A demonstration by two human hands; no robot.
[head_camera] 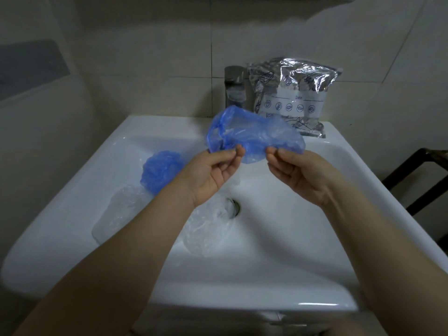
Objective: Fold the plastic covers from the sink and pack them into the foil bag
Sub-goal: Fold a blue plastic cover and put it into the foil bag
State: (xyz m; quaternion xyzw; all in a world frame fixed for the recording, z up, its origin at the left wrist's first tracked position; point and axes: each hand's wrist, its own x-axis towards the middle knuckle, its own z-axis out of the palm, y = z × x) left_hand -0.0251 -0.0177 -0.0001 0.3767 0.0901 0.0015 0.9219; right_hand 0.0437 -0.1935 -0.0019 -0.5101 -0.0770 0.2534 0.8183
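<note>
- The left hand (213, 170) pinched the near edge of a blue plastic cover (254, 134) between thumb and fingertips, palm turned upward.
- The right hand (298, 173) pinched the same edge further right, also palm up.
- The blue plastic cover was held in the air above the sink (278, 238), spread between both hands, its elastic rim bunched at the left end.
- A second blue cover (160, 170) lay crumpled in the basin, left of the left wrist.
- Two clear covers (126, 209) lay in the basin, one near the drain (235, 207).
- The foil bag (293, 95) stood on the rear sink ledge, just right of the tap (234, 86), against the tiled wall (145, 57).
</note>
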